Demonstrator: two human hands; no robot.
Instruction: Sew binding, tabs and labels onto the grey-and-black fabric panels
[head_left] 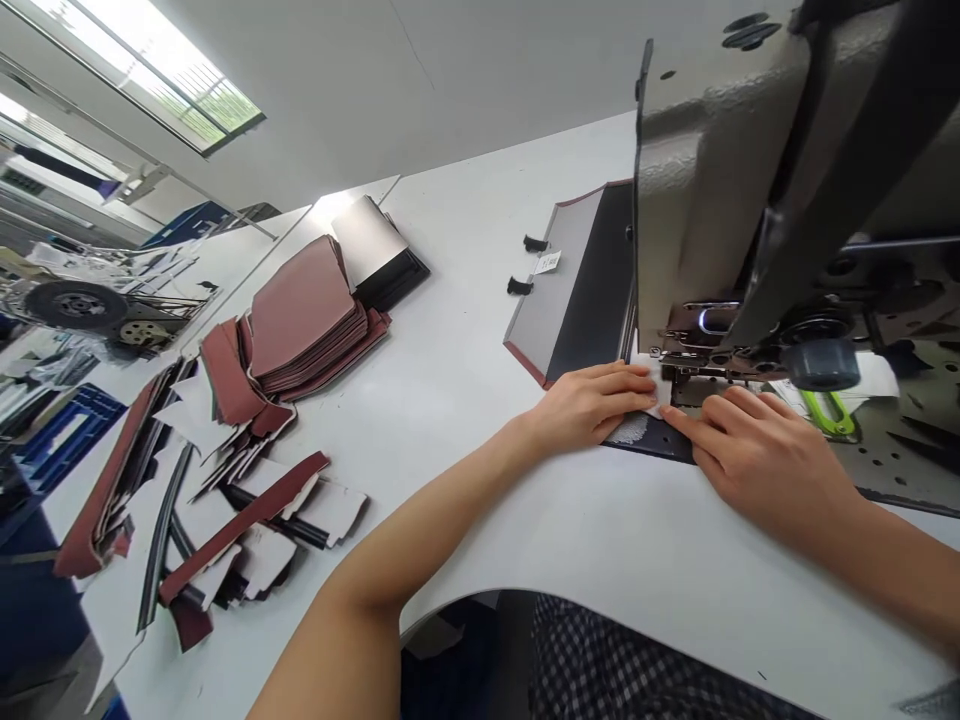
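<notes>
My left hand (596,405) lies with its fingers stretched out, pressing flat on a small white piece (657,392) beside the sewing machine's needle area. On the other side, my right hand (772,455) touches the edge of that piece with its outstretched index finger; its other fingers bend loosely over the machine bed. The sewing machine (675,190) rises over both hands, and its head partly hides the stitching spot. Behind my left hand lies a grey and black panel (581,280) with maroon edging, two black tabs and a white label.
A stack of maroon panels (300,320) stands left of centre, next to a dark stack with a shiny top (371,240). Maroon and black strips (247,525) and white-backed pieces lie nearer me. Green-handled snips (829,412) rest on the machine bed at right.
</notes>
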